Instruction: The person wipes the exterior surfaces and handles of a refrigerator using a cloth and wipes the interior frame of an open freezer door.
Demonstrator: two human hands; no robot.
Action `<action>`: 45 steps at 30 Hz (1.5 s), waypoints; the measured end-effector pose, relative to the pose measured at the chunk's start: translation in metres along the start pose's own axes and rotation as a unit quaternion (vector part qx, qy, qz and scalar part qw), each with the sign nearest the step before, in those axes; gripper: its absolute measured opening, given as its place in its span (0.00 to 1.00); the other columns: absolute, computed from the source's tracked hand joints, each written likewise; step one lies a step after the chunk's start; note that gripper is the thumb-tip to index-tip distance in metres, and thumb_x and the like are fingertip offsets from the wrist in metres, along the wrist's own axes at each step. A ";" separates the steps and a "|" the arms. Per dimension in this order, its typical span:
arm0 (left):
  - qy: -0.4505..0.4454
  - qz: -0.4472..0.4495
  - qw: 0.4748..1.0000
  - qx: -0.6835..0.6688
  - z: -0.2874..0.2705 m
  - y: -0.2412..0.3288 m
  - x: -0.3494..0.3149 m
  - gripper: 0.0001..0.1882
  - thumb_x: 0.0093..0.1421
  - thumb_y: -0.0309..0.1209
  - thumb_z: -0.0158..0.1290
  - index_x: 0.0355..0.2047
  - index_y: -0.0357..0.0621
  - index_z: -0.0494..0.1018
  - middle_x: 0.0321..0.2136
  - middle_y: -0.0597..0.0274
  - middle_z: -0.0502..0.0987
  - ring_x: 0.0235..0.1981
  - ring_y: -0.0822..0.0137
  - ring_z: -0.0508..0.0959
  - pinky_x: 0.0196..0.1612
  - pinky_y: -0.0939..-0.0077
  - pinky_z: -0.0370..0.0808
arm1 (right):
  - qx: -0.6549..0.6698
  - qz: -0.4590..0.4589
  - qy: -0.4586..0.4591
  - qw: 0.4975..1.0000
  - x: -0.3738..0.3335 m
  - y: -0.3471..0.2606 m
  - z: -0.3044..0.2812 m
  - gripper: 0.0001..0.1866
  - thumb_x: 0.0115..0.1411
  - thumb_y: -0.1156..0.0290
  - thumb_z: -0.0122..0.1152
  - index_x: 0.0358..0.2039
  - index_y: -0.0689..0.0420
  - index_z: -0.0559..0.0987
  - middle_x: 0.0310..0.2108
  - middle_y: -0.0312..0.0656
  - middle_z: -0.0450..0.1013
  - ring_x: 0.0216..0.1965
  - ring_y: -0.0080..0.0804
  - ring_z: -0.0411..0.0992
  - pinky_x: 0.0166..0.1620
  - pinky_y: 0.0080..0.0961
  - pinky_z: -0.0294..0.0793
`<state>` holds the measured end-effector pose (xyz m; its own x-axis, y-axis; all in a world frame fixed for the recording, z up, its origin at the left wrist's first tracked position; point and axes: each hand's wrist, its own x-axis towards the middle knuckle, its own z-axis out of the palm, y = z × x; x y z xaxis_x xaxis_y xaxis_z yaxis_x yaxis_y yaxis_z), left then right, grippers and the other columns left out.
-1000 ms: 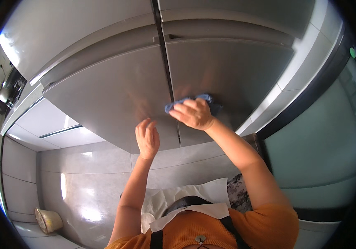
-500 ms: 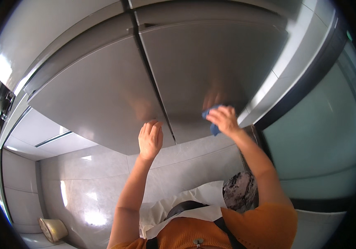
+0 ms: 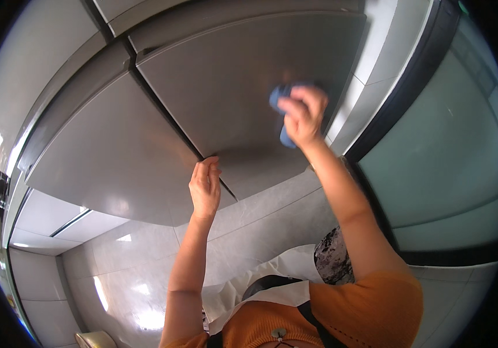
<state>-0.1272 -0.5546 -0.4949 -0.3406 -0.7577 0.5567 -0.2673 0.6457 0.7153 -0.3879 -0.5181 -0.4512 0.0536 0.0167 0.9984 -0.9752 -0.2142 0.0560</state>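
Two grey refrigerator doors stand side by side in front of me, the left door (image 3: 115,156) and the right door (image 3: 231,87), parted by a dark gap. A crumpled blue cloth (image 3: 287,136) is in my right hand (image 3: 305,115), which is closed around it against the right door; the hand is blurred. My left hand (image 3: 205,188) is at the lower part of the gap, its fingers bent and drawn together. Its fingertips touch the door edge there, and whatever lies inside the fingers is hidden.
A white tiled wall strip (image 3: 370,87) runs along the right of the refrigerator, beside a dark-framed frosted glass door (image 3: 434,174). White cabinets (image 3: 46,217) stand at the left. Shiny grey floor tiles (image 3: 138,267) lie below, with a gold-coloured container (image 3: 94,340) at lower left.
My right hand has moved up the right door with the blue cloth. My left hand has shifted to the gap between the doors. The whole view has turned somewhat.
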 end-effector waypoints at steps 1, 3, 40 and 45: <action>0.004 -0.006 1.000 -0.006 0.001 0.000 0.001 0.06 0.63 0.24 0.45 0.37 0.38 0.72 0.27 0.57 0.73 0.25 0.67 0.77 0.28 0.74 0.72 | -0.011 0.019 -0.034 0.999 -0.040 -0.006 -0.002 0.14 0.47 0.74 0.61 0.34 0.41 0.77 0.38 0.33 0.68 0.39 0.35 0.67 0.44 0.33 0.62; -0.001 -0.010 1.000 -0.007 0.002 -0.003 0.003 0.07 0.63 0.25 0.45 0.37 0.38 0.72 0.27 0.57 0.74 0.26 0.67 0.77 0.28 0.74 0.72 | -0.023 0.036 -0.138 0.990 -0.124 -0.012 -0.014 0.16 0.45 0.73 0.66 0.35 0.40 0.77 0.40 0.32 0.66 0.41 0.35 0.67 0.45 0.35 0.62; 0.048 0.021 0.998 0.018 0.018 0.004 0.007 0.06 0.61 0.20 0.44 0.36 0.38 0.71 0.26 0.59 0.72 0.26 0.68 0.74 0.30 0.76 0.71 | -0.078 0.166 0.115 0.976 0.027 0.091 -0.033 0.16 0.56 0.76 0.54 0.46 0.57 0.75 0.49 0.49 0.65 0.50 0.45 0.65 0.53 0.37 0.65; 0.054 0.028 0.998 0.034 0.018 0.006 0.009 0.06 0.60 0.19 0.45 0.36 0.39 0.71 0.27 0.59 0.71 0.26 0.68 0.73 0.30 0.75 0.70 | -0.065 0.233 -0.074 0.967 -0.093 0.051 -0.060 0.20 0.54 0.80 0.56 0.49 0.57 0.72 0.48 0.51 0.64 0.51 0.47 0.64 0.53 0.36 0.65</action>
<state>-0.1485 -0.5555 -0.4929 -0.2589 -0.7238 0.6396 -0.3122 0.6894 0.6537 -0.4557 -0.4720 -0.5415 -0.3778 -0.1948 0.9052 -0.9191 -0.0397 -0.3921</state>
